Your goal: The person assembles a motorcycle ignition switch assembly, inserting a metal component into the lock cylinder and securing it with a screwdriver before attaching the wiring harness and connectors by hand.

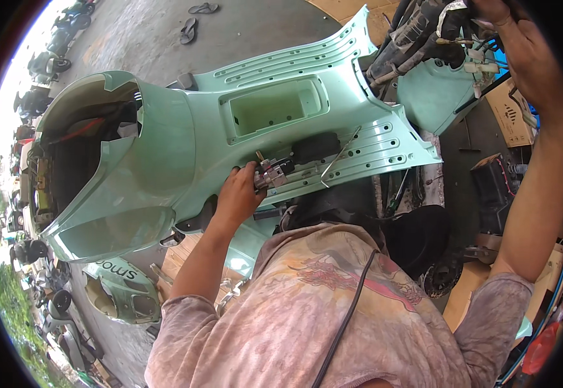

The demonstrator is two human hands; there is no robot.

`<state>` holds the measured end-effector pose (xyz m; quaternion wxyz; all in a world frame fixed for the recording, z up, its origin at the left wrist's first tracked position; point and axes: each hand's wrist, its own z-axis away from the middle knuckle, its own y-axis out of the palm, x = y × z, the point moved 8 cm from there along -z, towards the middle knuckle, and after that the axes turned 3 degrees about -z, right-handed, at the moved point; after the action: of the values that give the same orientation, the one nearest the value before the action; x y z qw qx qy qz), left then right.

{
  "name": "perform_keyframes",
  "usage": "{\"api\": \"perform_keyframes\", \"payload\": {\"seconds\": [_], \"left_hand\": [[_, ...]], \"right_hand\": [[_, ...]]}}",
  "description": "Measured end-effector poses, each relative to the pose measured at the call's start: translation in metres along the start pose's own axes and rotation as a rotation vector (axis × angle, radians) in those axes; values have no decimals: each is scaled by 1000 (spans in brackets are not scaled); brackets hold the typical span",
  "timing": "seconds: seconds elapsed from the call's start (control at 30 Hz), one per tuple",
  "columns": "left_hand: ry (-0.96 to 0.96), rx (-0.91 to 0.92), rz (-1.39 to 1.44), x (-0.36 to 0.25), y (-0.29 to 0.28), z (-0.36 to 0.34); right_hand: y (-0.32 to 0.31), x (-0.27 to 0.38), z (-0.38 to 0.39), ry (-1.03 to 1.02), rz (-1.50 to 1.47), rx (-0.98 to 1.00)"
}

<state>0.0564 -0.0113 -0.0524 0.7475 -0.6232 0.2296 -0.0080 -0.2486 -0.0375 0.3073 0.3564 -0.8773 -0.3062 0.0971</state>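
A mint-green scooter body (pixel 207 110) with a ribbed footboard lies across the view in front of me. My left hand (pixel 237 197) is closed around a small silver metal part (pixel 272 174) with a brass-coloured fitting, on the near side of the footboard. Beside that part lies a dark rectangular piece (pixel 316 148), and a thin bent metal rod (pixel 341 156) rests over the ribs. At the upper right, my right hand (pixel 528 55) reaches up with curled fingers among the scooter's wires and connectors (pixel 480 67). The picture's rim partly hides those fingers and whatever they grip.
A loose green panel (pixel 126 291) lies on the floor at the lower left. Two sandals (pixel 189 30) lie beyond the scooter, and parked scooters (pixel 49 64) line the left. To the right are a cardboard box (pixel 509 113) and a black boxy part (pixel 492 194).
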Motion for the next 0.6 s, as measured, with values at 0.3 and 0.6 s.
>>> {"api": "perform_keyframes", "payload": {"seconds": [0.3,0.6], "left_hand": [[-85,8,1217,-42,-58,-9],[434,79,1838,-176,-142,-103]], "right_hand": [[8,-38,4,236,-364,40],[-16,-24,-3,104,-206,109]]}}
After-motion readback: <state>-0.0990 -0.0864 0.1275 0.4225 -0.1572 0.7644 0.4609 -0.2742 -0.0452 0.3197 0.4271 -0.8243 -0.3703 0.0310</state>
